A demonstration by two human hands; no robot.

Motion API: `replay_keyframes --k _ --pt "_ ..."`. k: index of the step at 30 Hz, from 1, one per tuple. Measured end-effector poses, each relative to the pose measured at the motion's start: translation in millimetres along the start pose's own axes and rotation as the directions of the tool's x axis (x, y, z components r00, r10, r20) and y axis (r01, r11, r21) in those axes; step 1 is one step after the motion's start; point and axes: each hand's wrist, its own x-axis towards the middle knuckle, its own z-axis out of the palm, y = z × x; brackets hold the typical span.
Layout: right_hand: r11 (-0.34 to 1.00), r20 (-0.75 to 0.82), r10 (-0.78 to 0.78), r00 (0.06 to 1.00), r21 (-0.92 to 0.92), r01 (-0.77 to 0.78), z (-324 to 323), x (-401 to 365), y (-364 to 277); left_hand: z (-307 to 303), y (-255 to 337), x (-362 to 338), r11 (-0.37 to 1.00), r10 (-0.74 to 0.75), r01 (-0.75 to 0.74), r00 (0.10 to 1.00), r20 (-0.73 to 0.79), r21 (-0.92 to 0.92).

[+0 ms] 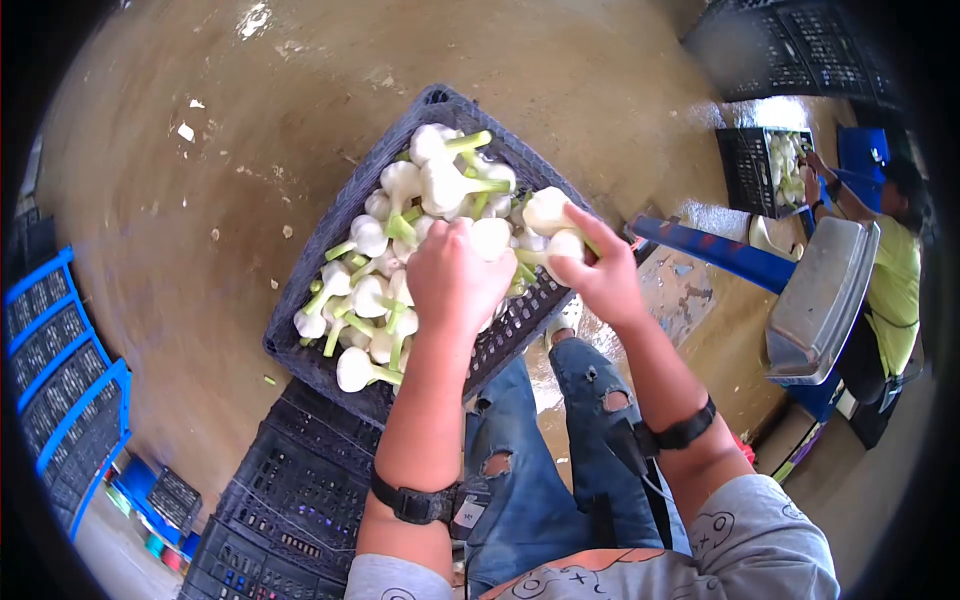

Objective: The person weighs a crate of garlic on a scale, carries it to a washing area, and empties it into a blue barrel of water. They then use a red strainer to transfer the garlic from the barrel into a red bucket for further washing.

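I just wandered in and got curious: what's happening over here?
A person is handling garlic with bare hands over a dark plastic crate. The left hand holds garlic bulbs near the crate's edge, and the right hand has another bulb. Many more green-stemmed bulbs lie piled inside. Off to the right, someone in a yellow-green top is at another crate of garlic.

White garlic bulbs (367, 236) with green stems, heaped loose in crate, 2 at right hand (603, 277)
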Motion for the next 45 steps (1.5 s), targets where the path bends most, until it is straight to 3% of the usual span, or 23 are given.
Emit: replay_keyframes --k 4,5,6,7,9,10,12,14,17,18,20,22,24,26,28,30,34,35,36,38,42,44,45 --pt "0.906 0.066 0.051 0.997 0.417 -0.074 -39 -18 -2 25 20 14 0.97 0.244 -0.244 0.969 -0.04 -0.005" --pt "0.759 0.121 0.096 0.988 0.633 -0.151 -43 -22 1 36 18 21 0.952 0.306 -0.306 0.952 -0.012 0.004" --pt "0.758 0.112 0.097 0.989 0.636 -0.146 -47 -25 5 42 19 26 0.93 0.366 -0.366 0.93 0.017 0.01" --pt "0.603 0.196 0.138 0.971 0.761 -0.239 -51 -28 11 47 18 29 0.927 0.374 -0.374 0.927 0.021 0.009" --pt "0.355 0.376 0.115 0.919 0.849 -0.392 -51 -30 19 51 14 34 0.916 0.351 -0.392 0.883 0.313 0.08" --pt "0.28 0.346 0.13 0.929 0.886 -0.369 -41 -31 14 54 10 32 0.914 0.356 -0.398 0.88 0.314 0.082" --pt "0.048 0.402 0.021 0.915 0.914 -0.403 -24 -28 19 58 -2 13 0.829 0.509 -0.546 0.825 0.245 0.118" --pt "-0.014 0.392 -0.015 0.92 0.92 -0.393 -4 -26 21 59 -8 -2 0.823 0.521 -0.559 0.814 0.256 0.104" --pt "-0.152 0.443 0.181 0.878 0.895 -0.42 25 -24 20 69 -21 -14 0.789 0.597 -0.607 0.794 -0.116 -0.092" --pt "-0.133 0.438 0.247 0.864 0.899 -0.417 34 -26 21 71 -25 -17 0.787 0.602 -0.611 0.791 -0.113 -0.088" --pt "-0.039 0.412 0.378 0.829 0.902 -0.43 43 -38 24 77 -38 -19 0.855 0.323 -0.411 0.899 -0.295 -0.315" --pt "-0.027 0.418 0.417 0.807 0.893 -0.448 47 -54 13 64 -29 -13 0.819 -0.045 -0.051 0.987 -0.153 -0.571" --pt "0.079 0.401 0.472 0.785 0.868 -0.491 46 -72 -6 63 -23 -1 0.788 0.043 -0.135 0.985 -0.166 -0.601" --pt "0.144 0.4 0.472 0.786 0.844 -0.516 39 -84 -9 52 -2 9 0.863 0.105 -0.099 0.994 -0.015 -0.496" --pt "0.34 0.219 0.404 0.888 0.865 -0.368 30 -89 -5 55 17 18 0.981 0.124 -0.084 0.966 0.227 -0.176" --pt "0.472 0.08 0.36 0.93 0.844 -0.256 14 -82 7 76 21 13 0.95 0.296 -0.311 0.922 0.25 0.022" --pt "0.687 -0.071 0.29 0.954 0.709 -0.156 -12 -54 3 108 7 9 0.872 0.458 -0.464 0.886 0.073 0.154" --pt "0.759 -0.115 0.26 0.959 0.638 -0.129 -14 -48 1 113 2 11 0.801 0.573 -0.559 0.819 -0.006 0.214" --pt "0.759 -0.109 0.26 0.959 0.637 -0.133 -15 -43 0 112 0 11 0.719 0.676 -0.635 0.733 -0.077 0.283" --pt "0.821 -0.169 0.194 0.966 0.567 -0.066 -15 -31 -1 119 9 7 0.745 0.647 -0.596 0.754 -0.11 0.299" --pt "0.822 -0.158 0.19 0.969 0.566 -0.069 -11 -21 -9 121 4 8 0.769 0.603 -0.598 0.796 0.052 0.226" --pt "0.829 -0.151 0.196 0.969 0.553 -0.081 -8 -21 -12 103 -14 13 0.585 0.735 -0.725 0.663 0.139 0.364" --pt "0.867 -0.148 0.161 0.976 0.494 -0.068 -6 -20 -11 94 -12 12 0.626 0.638 -0.647 0.746 0.192 0.435"
